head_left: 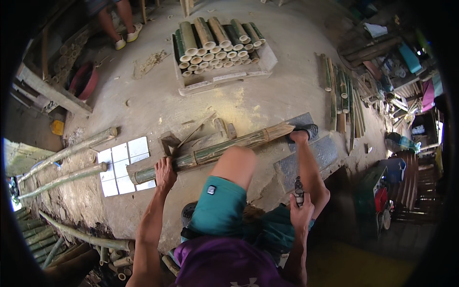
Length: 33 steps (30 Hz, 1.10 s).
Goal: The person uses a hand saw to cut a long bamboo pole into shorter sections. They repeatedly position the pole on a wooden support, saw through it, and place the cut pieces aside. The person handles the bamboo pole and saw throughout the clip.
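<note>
A thick green-brown bamboo pole (205,154) lies slantwise across the floor in front of me. My left hand (165,173) grips it near its left end, fingers bent over the top. My right hand (301,210) is closed round the dark, worn handle of a hand tool (299,191), held apart from the pole beside my right leg. The tool's far part shows only as a thin edge, too narrow to make out. One bent knee is against the pole, and my sandalled foot (306,131) is at its right end. Wooden blocks (169,141) sit by the pole's far side.
Farther off, a shallow tray (229,82) holds stacked bamboo tubes (215,45). Split and whole bamboo pieces (342,91) lie at the right. White tiles (122,155) and long poles (71,177) are at the left, with a red basin (85,81) behind. Another person's legs (114,21) stand far left.
</note>
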Tool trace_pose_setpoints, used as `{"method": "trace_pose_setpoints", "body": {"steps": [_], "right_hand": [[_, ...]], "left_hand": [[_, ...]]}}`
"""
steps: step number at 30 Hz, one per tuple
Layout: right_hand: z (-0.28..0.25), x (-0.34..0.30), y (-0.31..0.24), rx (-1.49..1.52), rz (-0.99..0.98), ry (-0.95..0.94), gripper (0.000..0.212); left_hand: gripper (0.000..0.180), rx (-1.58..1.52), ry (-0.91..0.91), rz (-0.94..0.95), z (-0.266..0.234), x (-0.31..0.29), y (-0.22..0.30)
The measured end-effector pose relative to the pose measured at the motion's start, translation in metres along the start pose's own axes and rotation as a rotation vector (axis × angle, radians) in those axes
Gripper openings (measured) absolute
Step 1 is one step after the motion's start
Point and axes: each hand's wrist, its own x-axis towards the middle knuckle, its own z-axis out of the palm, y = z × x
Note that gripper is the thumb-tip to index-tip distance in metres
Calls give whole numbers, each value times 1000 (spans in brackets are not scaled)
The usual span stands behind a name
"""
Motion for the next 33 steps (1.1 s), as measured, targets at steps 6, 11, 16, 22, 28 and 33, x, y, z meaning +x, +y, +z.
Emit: {"method": "trace_pose_setpoints", "body": {"steps": [6,11,16,22,28,33], "right_hand": [[16,-11,-12,515,89,-36,19],[51,-3,-29,571,216,-223,25],[66,-1,-41,546,279,-279,30],[63,-6,-33,412,204,-328,33],[10,18,-111,253,275,-402,40],[63,72,-137,220,219,-437,47]], "left_hand": [[60,27,-36,-49,3,1,2],[63,42,-21,-24,-7,5,6],[79,-152,50,110,-10,10,48],[62,-85,-178,285,14,72,109],[44,-169,-319,248,25,95,111],[35,-138,-219,228,37,86,111]]}}
